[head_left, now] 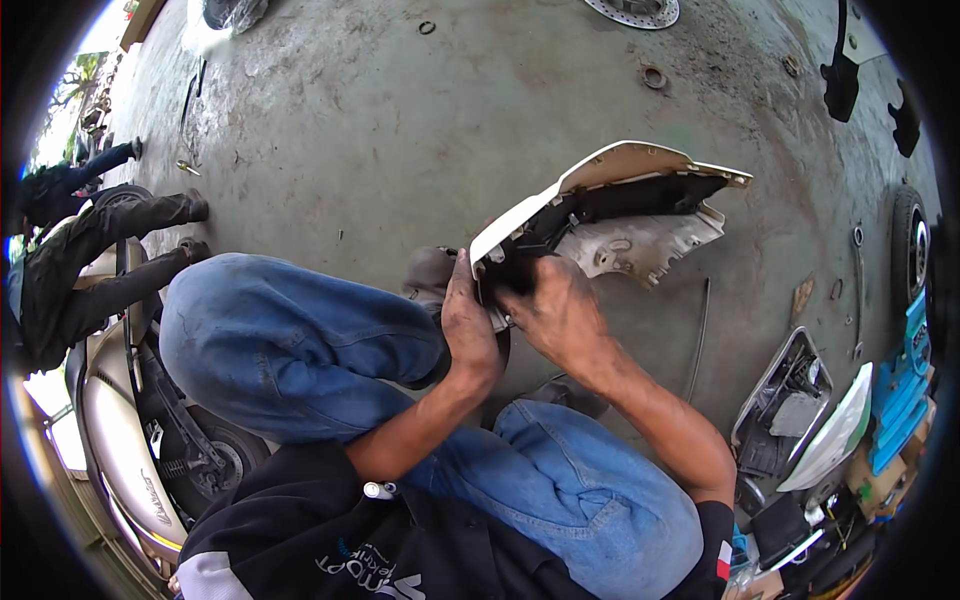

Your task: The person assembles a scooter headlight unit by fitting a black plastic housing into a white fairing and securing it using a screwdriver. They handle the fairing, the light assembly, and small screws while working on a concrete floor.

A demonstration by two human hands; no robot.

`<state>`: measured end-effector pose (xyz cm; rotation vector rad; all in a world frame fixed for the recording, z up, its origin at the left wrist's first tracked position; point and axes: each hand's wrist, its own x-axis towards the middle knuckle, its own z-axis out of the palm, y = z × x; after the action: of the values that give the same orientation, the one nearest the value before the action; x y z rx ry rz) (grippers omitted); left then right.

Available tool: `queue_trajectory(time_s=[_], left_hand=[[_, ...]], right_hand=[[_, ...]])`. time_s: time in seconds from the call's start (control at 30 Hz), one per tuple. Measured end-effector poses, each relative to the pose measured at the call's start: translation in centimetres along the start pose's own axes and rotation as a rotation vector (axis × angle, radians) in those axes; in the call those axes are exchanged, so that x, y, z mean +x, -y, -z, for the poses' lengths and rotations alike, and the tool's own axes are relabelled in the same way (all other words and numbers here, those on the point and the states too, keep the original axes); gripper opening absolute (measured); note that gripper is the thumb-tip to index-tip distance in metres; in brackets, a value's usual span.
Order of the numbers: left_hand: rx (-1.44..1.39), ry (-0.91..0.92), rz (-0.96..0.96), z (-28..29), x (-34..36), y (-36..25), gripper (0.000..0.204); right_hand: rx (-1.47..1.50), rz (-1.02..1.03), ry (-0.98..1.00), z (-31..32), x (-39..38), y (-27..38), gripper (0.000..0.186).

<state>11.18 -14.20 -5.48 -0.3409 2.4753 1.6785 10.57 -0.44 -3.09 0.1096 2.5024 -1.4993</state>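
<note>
A white scooter body panel (600, 165), with a dark inner side and a greyish lower piece (625, 248), is held up in front of my knees. My left hand (468, 325) grips the panel's near left edge, with the thumb up along the rim. Inside the panel's hollow near end is my right hand (562, 310), fingers curled down against a black patch (515, 275). Whether that patch is a cloth, a part or shadow cannot be made out. The right fingertips are hidden in it.
A metal tray (785, 395) with parts lies on the floor at right, near a wrench (857, 290) and a wheel (909, 245). A thin rod (700, 340) lies closer. A scooter (125, 440) stands at left, with another person (110, 245) beyond. A brake disc (640, 10) lies at the far side.
</note>
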Motion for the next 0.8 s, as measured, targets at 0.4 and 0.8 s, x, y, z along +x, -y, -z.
queue_trajectory(time_s=[0.4,0.8], left_hand=[[-0.802,0.049,0.444,-0.8,0.2,-4.0,0.038],[-0.748,-0.023,0.476,-0.5,0.0,-1.4,0.047]], right_hand=[[0.195,-0.128,0.111,2.9,0.3,1.3,0.022],[-0.632,-1.253,-0.335,6.9,-22.9,-18.9,0.079]])
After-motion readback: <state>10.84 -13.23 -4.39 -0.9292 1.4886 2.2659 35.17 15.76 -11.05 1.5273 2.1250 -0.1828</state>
